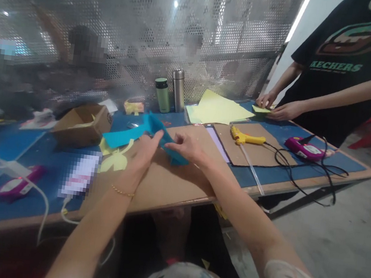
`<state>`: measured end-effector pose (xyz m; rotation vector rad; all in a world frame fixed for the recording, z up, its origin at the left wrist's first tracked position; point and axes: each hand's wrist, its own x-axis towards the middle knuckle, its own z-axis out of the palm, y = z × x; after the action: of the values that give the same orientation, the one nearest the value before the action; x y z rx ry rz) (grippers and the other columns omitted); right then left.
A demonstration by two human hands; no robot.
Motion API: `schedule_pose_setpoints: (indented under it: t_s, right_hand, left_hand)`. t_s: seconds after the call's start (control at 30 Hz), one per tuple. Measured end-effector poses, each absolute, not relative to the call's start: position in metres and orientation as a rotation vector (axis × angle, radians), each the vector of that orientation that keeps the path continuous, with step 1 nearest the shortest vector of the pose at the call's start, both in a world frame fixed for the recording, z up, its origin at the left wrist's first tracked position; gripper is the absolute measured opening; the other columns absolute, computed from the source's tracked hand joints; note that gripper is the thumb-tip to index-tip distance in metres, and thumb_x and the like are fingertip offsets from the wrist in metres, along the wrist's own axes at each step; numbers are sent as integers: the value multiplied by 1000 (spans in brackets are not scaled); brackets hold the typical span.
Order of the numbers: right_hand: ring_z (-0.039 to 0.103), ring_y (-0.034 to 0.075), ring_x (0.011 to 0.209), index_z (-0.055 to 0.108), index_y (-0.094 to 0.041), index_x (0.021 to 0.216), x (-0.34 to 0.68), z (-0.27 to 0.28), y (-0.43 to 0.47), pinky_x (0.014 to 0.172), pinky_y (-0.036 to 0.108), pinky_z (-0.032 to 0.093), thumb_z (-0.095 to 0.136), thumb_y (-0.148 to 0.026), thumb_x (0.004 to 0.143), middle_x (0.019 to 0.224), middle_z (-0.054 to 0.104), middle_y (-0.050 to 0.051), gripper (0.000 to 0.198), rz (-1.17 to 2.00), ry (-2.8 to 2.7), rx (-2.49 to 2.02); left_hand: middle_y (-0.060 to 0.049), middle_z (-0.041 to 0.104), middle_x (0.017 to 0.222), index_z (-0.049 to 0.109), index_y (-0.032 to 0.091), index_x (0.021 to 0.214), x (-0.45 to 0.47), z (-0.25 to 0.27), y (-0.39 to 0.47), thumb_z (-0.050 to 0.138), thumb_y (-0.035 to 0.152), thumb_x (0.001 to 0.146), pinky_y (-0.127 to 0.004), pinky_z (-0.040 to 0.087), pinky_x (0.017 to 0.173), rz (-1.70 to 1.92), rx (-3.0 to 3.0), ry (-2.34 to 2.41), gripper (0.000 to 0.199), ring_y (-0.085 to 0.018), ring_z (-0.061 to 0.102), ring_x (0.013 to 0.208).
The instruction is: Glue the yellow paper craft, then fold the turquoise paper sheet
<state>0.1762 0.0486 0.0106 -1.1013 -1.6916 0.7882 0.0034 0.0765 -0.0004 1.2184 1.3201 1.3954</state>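
A folded sheet of bright blue paper stands partly upright over the brown cardboard on the table. My left hand is closed on its lower middle, thumb pointing up. From the right, my right hand pinches the sheet's right side between thumb and fingers. Another flat blue piece reaches out to the left; whether it joins the folded one I cannot tell. Pale yellow paper cutouts with rounded, leaf-like shapes lie just left of my left hand. Brown cardboard is under both hands.
A yellow glue gun with a clear stick rests on cardboard at right, its black cable looping near a purple box. Behind stand a green cup, a steel flask and yellow sheets. Left is a cardboard box. A co-worker's hands hold yellow paper.
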Motion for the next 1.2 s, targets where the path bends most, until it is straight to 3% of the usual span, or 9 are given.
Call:
schedule_pose_setpoints:
  t_s: [0.13,0.27,0.43,0.63,0.83,1.07,1.2]
  right_hand:
    - [36,12,64,38,-23,59,172,12,42,60,29,28,69,-44,83,61,37,-5,45,797,-1757,-1060]
    - [33,13,65,32,-24,63,191,12,50,62,30,27,57,-48,91,65,33,-4,45,685,-1678,-997]
    - [32,14,66,30,-25,59,216,0,78,62,30,26,61,-46,85,63,31,-3,45,695,-1567,-1117]
    - [33,14,62,33,-25,54,224,-18,97,59,30,25,61,-53,80,62,35,-3,47,752,-1491,-1134]
    - [33,13,55,37,-25,55,227,-22,101,54,29,26,65,-61,75,57,36,-4,50,846,-1432,-1128]
    - [45,14,58,49,-23,57,231,-13,92,54,28,35,74,-63,70,57,48,-2,49,949,-1397,-1133]
    - [56,17,67,64,-21,75,236,1,78,58,28,43,78,-63,71,72,63,2,44,958,-1373,-1123]
  left_hand:
    - [-7,72,75,71,19,86,-8,-7,90,79,34,68,-37,54,72,1377,1129,1377,24,-28,70,83]
    - [-2,71,72,70,19,86,-18,-1,94,85,27,59,-37,56,73,1391,1084,1387,31,-26,70,79]
    - [-3,71,71,68,17,77,-28,10,93,94,30,49,-38,57,73,1411,1060,1365,41,-25,69,76]
    - [-6,75,76,71,17,84,-25,12,90,100,39,46,-43,60,84,1416,1062,1289,52,-28,73,86]
    - [-6,78,81,74,17,83,-25,17,87,101,39,40,-42,60,84,1426,1061,1239,55,-28,74,86]
    - [-5,76,72,71,16,77,-33,23,88,100,39,40,-41,59,78,1392,1063,1279,53,-27,73,78]
    - [-7,79,80,75,18,83,-36,32,81,100,37,42,-40,60,75,1281,1099,1254,52,-28,74,78]
